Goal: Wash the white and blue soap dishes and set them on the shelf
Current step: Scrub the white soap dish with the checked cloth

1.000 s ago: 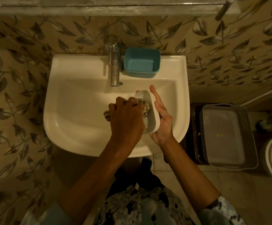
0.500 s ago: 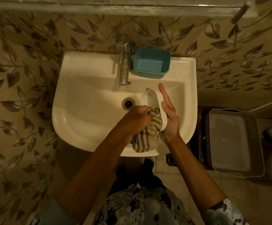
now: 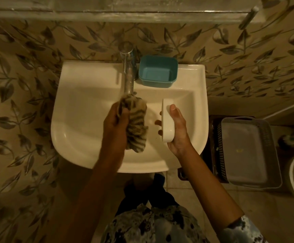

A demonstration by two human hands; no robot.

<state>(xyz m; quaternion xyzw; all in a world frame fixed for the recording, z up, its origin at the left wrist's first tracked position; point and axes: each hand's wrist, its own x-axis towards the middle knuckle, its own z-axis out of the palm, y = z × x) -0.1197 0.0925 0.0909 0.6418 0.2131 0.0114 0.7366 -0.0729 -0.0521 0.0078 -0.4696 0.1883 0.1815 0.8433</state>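
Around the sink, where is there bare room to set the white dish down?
Bare: the sink ledge left of the tap, and the basin's left half. Crowded: the ledge right of the tap holds the blue dish; cloth and white dish fill the basin's middle and right.

White soap dish (image 3: 167,125): oblong, on edge, underside showing, over basin's right side. Blue soap dish (image 3: 158,71): upright, seemingly empty, on rim beside tap.
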